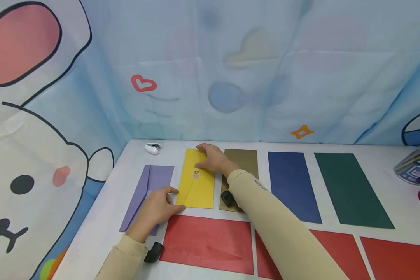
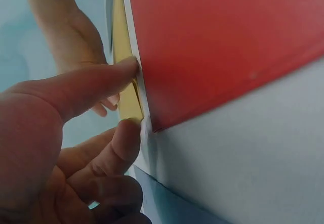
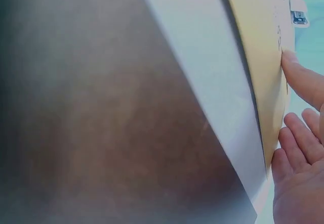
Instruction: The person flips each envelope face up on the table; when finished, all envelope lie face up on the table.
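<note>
The yellow rectangular paper envelope (image 1: 203,194) looked smooth and matt, with a small printed mark on its face. The purple paper envelope (image 1: 162,177) at left had a matt finish as well, while the brownish-gold paper rectangle (image 1: 240,159) carried a dull, slightly metallic tone. Farther right, the dark blue paper rectangle (image 1: 294,186) and dark green paper rectangle (image 1: 353,190) appeared flat and matt. The near red paper rectangle (image 1: 206,241) showed faint wrinkles. Behind, the pale blue printed cloth backdrop (image 1: 189,35) was creased; the cream sleeve (image 1: 276,210) looked like smooth, stretched fabric.
</note>
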A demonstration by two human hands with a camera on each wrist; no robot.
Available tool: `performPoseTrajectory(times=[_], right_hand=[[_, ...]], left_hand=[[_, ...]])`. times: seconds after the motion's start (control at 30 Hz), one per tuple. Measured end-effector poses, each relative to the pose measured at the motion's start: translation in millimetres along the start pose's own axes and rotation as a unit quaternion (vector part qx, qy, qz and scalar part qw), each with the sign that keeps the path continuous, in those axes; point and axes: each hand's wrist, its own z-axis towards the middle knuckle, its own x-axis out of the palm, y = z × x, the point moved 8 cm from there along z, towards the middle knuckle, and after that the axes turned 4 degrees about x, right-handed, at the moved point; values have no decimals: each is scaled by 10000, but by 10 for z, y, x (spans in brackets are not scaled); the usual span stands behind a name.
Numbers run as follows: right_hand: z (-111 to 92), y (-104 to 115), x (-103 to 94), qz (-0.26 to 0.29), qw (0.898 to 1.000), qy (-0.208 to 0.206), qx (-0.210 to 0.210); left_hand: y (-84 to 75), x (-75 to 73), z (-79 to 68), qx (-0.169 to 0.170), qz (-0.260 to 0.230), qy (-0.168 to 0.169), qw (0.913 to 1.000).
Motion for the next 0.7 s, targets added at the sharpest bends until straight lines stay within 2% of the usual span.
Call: performPoseTrajectory(times=[0.2, 0.3, 0.43, 0.57, 0.7], right_hand=[[-57, -2, -78, 94, 9997, -90, -225], [-120, -3, -164, 261, 9989, -125, -378], [-263, -49, -353, 398, 9982, -11, -451], [-456, -219, -619, 434, 9982, 101, -404], [-645, -503, -860, 322, 9988, 235, -278]], left_hand=[[-124, 27, 23, 141, 120, 93, 9998], [-278, 30, 24, 529, -6, 70, 9986], [-507, 48, 28, 1260, -266, 54, 9917], [-676, 121, 42, 1715, -624, 223, 9830], [-778, 245, 73, 1866, -998, 508, 9760]])
